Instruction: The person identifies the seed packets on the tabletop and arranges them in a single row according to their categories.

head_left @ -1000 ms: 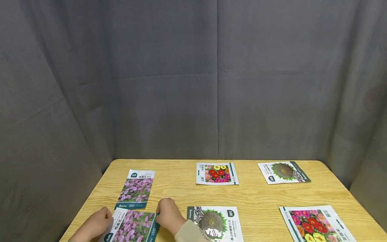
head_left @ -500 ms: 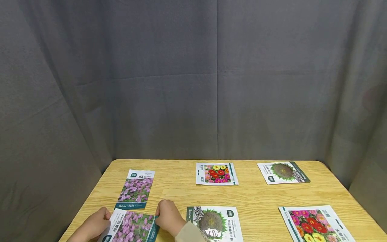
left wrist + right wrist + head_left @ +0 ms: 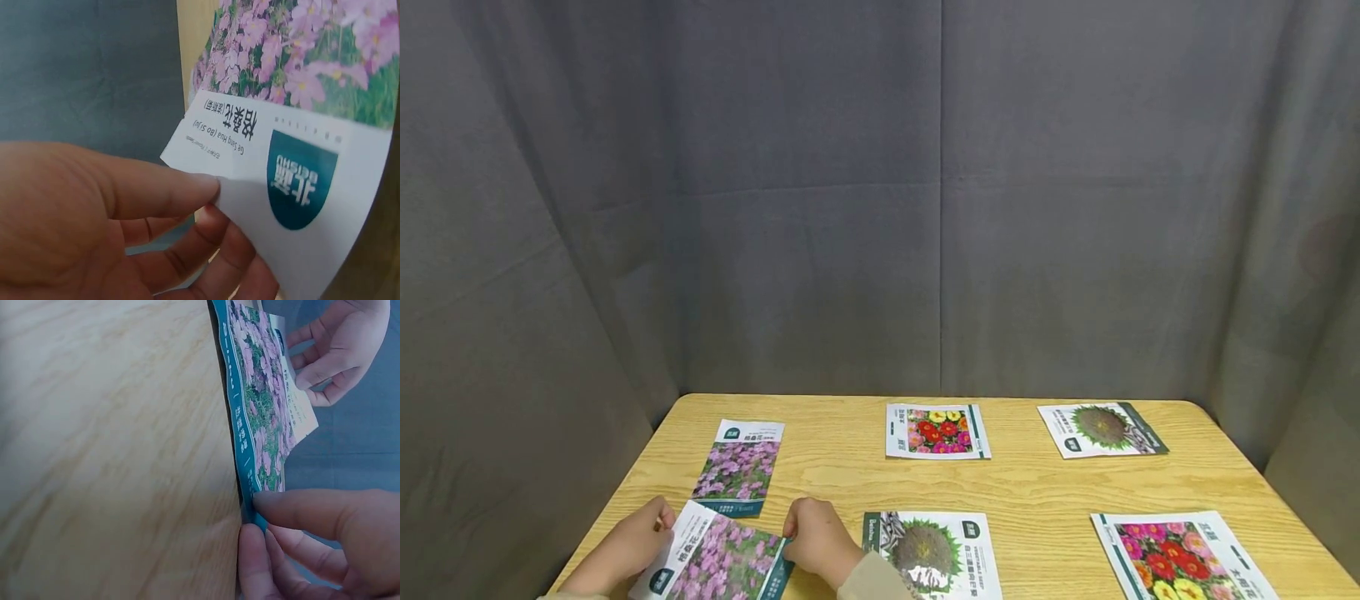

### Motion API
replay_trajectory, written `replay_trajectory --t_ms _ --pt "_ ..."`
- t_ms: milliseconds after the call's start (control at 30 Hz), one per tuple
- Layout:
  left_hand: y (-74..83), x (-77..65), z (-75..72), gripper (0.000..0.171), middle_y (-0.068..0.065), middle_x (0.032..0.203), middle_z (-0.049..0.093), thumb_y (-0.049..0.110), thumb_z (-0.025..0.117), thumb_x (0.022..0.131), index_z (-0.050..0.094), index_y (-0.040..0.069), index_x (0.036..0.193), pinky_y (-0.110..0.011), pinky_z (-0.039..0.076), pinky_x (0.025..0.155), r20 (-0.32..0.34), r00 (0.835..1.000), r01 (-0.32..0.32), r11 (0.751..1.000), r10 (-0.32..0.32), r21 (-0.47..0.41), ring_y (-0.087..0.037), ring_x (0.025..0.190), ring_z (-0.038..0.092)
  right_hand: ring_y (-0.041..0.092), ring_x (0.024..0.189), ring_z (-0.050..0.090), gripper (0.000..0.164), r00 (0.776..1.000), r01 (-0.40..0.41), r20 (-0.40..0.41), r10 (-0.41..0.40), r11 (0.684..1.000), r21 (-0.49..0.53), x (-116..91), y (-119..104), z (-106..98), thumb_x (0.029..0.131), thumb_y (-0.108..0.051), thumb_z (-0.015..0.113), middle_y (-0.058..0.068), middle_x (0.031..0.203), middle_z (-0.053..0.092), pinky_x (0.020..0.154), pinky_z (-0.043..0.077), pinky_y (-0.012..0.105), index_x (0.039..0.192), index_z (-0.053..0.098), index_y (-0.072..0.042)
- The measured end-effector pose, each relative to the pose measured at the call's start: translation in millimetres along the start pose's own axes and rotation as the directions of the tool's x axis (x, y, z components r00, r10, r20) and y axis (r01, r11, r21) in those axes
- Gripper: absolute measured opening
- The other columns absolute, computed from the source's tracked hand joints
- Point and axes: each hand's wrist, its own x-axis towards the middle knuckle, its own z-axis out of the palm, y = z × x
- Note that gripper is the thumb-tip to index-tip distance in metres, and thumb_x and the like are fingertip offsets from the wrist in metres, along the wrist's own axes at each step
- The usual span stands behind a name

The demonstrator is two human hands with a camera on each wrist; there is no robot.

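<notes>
Thumb [image 3: 169, 192] and fingers [image 3: 181, 259] of the left hand [image 3: 636, 542] pinch the white end of a flat white-and-teal packet printed with pink flowers [image 3: 726, 558], the thumb on its printed face and the fingers curled beneath. At the packet's teal end, the right hand [image 3: 822, 537], coming out of a beige sleeve [image 3: 874, 579], pinches the edge between thumb and fingertips [image 3: 252, 547]. The packet hangs between the hands at the near left of a pale wood-grain table [image 3: 842, 446], its white end raised; whether it touches the wood, I cannot tell. Just beyond it lies a matching pink-flower packet [image 3: 737, 471]. Near the right hand lies a white-and-green sunflower packet [image 3: 928, 554], its twin [image 3: 1102, 429] at the far right. White packets of red and yellow blooms lie at the far middle [image 3: 938, 432] and near right [image 3: 1183, 557]. Grey curtains [image 3: 820, 233] hang behind.
</notes>
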Motion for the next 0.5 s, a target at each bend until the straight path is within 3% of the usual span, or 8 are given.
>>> replay_trajectory --t_ms 333,500 --pt "14.9 4.6 -5.6 0.006 -0.008 0.085 0.052 -0.003 0.050 0.099 0.048 0.001 0.095 -0.034 0.037 0.062 -0.065 0.994 -0.091 0.995 0.093 0.032 -0.022 0.072 0.045 0.003 0.060 0.047 0.010 1.000 0.014 0.015 -0.016 0.996 0.089 -2 -1 -5 0.082 0.004 0.074 -0.005 0.067 0.059 0.057 0.044 0.021 0.076 0.070 -0.002" --pt "23.4 8.1 -9.5 0.003 -0.011 0.089 0.058 -0.002 0.053 0.099 0.050 -0.001 0.098 -0.036 0.041 0.062 -0.084 0.988 -0.123 0.989 0.130 0.080 -0.023 0.074 0.049 0.006 0.063 0.049 0.012 0.999 -0.020 0.044 0.014 0.991 0.134 -3 -1 -7 0.086 0.003 0.073 -0.004 0.070 0.059 0.058 0.045 0.024 0.077 0.069 -0.003"
